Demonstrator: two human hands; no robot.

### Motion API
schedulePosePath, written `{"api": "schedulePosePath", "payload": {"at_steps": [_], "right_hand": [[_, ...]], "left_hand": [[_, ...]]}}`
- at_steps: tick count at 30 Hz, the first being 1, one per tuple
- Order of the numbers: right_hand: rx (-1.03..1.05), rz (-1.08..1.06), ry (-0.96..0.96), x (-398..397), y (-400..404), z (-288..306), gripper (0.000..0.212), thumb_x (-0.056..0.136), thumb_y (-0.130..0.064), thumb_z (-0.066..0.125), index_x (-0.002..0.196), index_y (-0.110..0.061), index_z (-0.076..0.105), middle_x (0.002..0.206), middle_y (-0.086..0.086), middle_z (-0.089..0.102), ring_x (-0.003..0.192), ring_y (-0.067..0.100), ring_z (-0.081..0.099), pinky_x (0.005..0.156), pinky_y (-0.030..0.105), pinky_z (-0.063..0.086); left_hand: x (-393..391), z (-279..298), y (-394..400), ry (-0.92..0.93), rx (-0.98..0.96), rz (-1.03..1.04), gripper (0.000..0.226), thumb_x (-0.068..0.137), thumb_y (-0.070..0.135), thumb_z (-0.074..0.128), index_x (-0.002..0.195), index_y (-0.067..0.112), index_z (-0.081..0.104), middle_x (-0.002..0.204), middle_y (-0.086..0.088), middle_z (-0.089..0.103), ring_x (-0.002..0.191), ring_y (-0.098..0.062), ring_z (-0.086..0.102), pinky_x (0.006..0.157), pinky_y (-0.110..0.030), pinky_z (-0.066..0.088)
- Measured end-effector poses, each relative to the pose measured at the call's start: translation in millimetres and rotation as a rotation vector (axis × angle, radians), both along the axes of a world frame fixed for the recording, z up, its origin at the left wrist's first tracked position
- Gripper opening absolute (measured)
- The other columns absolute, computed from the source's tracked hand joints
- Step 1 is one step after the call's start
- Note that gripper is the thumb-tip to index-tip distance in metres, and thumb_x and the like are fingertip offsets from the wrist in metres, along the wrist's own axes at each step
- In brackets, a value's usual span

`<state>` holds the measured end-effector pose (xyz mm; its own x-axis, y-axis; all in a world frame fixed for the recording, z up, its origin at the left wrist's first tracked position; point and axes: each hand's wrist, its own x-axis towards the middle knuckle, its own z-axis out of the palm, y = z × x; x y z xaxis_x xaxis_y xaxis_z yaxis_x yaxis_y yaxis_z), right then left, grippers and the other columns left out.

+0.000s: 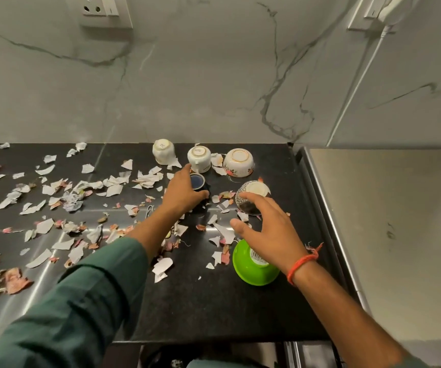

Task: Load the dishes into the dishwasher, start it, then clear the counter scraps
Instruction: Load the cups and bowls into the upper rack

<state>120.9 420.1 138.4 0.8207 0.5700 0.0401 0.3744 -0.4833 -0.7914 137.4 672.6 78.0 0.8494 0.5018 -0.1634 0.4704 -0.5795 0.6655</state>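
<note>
Judging by how things lie, the task sits at its very start: every dish in view is on the tabletop (214, 309), none loaded, and the dishwasher itself cannot be made out for certain in the frame. The paper scraps (62, 197) cover the left and middle of the dark surface, so clearing is wholly left to do.

Six dishes stand upside down right of centre. Along the back wall are a white cup (163, 151), a second white cup (198, 158) and a floral bowl (238, 162). Below them are a small dark blue cup (197, 181) and a patterned bowl (252, 196) with a dark rim. At lower right lies a bright green bowl (253, 269) with a barcode label on its base.

The left hand (180, 193) curls round the dark blue cup, its fingers (187, 170) reaching near the second white cup, thumb on the cup's near side; this reads as a grip. The right hand (267, 224) hovers spread and slack above the green bowl, fingertips just at the patterned bowl, holding nothing.

A steel surface (386, 221) fills the right of the frame.
</note>
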Motion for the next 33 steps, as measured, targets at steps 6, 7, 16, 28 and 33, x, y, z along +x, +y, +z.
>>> {"api": "schedulePosePath", "payload": {"at_steps": [6, 7, 16, 28, 33], "right_hand": [[-0.042, -0.012, 0.002, 8, 6, 0, 0.049, 0.089, -0.037, 0.072, 0.135, -0.037, 0.053, 0.129, -0.012, 0.052, 0.119, 0.005, 0.050, 0.103, 0.023, 0.042], [-0.050, -0.013, 0.006, 10, 9, 0, 0.052, 0.089, -0.037, 0.072, 0.137, -0.036, 0.052, 0.131, -0.012, 0.052, 0.120, 0.006, 0.050, 0.103, 0.024, 0.043], [-0.066, 0.019, 0.095, 18, 41, -3, 0.097, 0.075, -0.043, 0.084, 0.153, -0.042, 0.025, 0.151, -0.009, 0.037, 0.135, 0.009, 0.038, 0.111, 0.033, 0.038], [0.140, -0.151, 0.213, 24, 42, -7, 0.074, 0.061, -0.034, 0.095, 0.124, -0.040, 0.054, 0.114, -0.021, 0.064, 0.104, -0.008, 0.060, 0.077, 0.007, 0.049], [0.199, -0.266, 0.241, 25, 14, -8, 0.071, 0.056, -0.044, 0.095, 0.116, -0.043, 0.057, 0.109, -0.022, 0.068, 0.103, -0.003, 0.064, 0.086, 0.021, 0.053]], "left_hand": [[9, -3, 5, 0.064, 0.053, -0.049, 0.088, 0.077, 0.038, 0.087, 0.149, 0.017, 0.043, 0.143, -0.008, 0.058, 0.127, -0.026, 0.057, 0.105, -0.044, 0.052], [7, -1, 6, 0.047, 0.061, -0.052, 0.085, 0.077, 0.039, 0.087, 0.148, 0.018, 0.045, 0.140, -0.007, 0.060, 0.124, -0.025, 0.059, 0.103, -0.044, 0.054], [-23, 56, -18, -0.113, -0.148, -0.200, 0.109, 0.071, 0.037, 0.091, 0.159, 0.026, 0.028, 0.152, -0.003, 0.050, 0.134, -0.018, 0.052, 0.109, -0.035, 0.046], [0, 67, 6, -0.074, -0.610, -0.304, 0.084, 0.081, 0.053, 0.079, 0.152, 0.038, 0.038, 0.145, 0.003, 0.050, 0.122, -0.012, 0.058, 0.094, -0.029, 0.052], [50, 13, 44, -0.201, -0.224, 0.042, 0.068, 0.090, 0.028, 0.077, 0.148, 0.015, 0.043, 0.144, -0.006, 0.054, 0.117, -0.014, 0.057, 0.096, -0.031, 0.048]]}}
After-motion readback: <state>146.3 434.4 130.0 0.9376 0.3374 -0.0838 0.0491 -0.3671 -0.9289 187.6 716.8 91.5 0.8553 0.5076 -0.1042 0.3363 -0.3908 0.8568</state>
